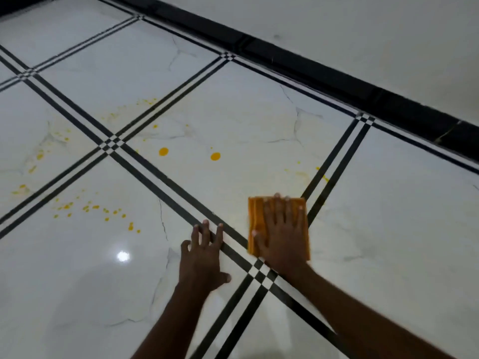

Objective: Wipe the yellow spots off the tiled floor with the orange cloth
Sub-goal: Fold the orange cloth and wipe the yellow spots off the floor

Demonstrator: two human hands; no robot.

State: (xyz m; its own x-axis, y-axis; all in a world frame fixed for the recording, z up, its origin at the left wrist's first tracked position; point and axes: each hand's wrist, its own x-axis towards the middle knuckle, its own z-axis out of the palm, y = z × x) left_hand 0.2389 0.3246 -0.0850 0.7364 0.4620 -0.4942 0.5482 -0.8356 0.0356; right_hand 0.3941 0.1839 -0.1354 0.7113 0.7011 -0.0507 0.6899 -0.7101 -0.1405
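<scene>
The right hand (282, 234) lay flat with its fingers spread, pressing the folded orange cloth (255, 224) onto the tiled floor (388, 229) near a black line crossing, while the left hand (203, 257) lay open beside it, holding nothing and propping on the tile. This grip was a flat press, not a pinch. To wipe well, I thought the hand should push hard and slide up to the two big yellow spots (163, 151), then left to the small splashes (88, 207), and fold the cloth when dirty.
</scene>
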